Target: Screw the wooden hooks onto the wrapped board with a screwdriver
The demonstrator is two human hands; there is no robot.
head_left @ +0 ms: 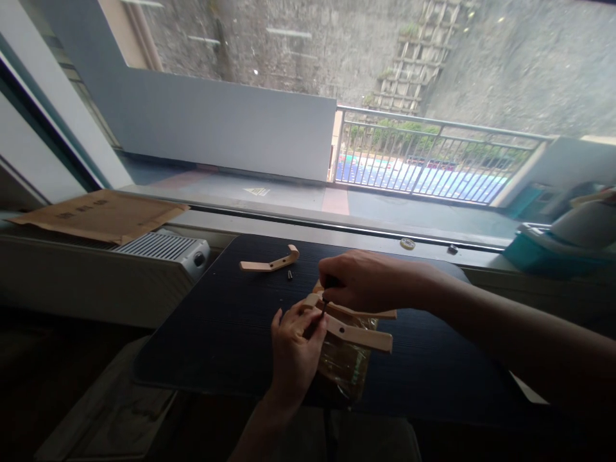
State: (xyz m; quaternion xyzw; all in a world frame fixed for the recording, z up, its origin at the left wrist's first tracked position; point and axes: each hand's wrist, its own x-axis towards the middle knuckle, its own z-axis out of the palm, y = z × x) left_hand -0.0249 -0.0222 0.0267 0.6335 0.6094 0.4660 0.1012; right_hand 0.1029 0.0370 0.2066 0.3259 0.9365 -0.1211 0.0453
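My right hand point(359, 276) is closed around the dark handle of a screwdriver, whose thin shaft point(324, 308) points down at a pale wooden hook point(366, 339). With its fingers pinched near the hook's curved end and the shaft's tip, my left hand point(293, 350) steadies the hook. A dark hole shows in the hook's straight arm. Just behind it lies a second wooden hook point(385, 314), partly covered by my right hand. Both rest on a brown block in clear, shiny wrap point(346, 372). Farther left, a third wooden hook point(269, 264) lies beside small screws point(289, 275).
The dark tabletop point(221, 321) stands against a window sill. On the sill are a roll of tape point(407, 243) and a small dark object point(452, 249). A brown envelope point(101, 212) lies on a white unit at left; a teal bin point(539, 250) stands at right.
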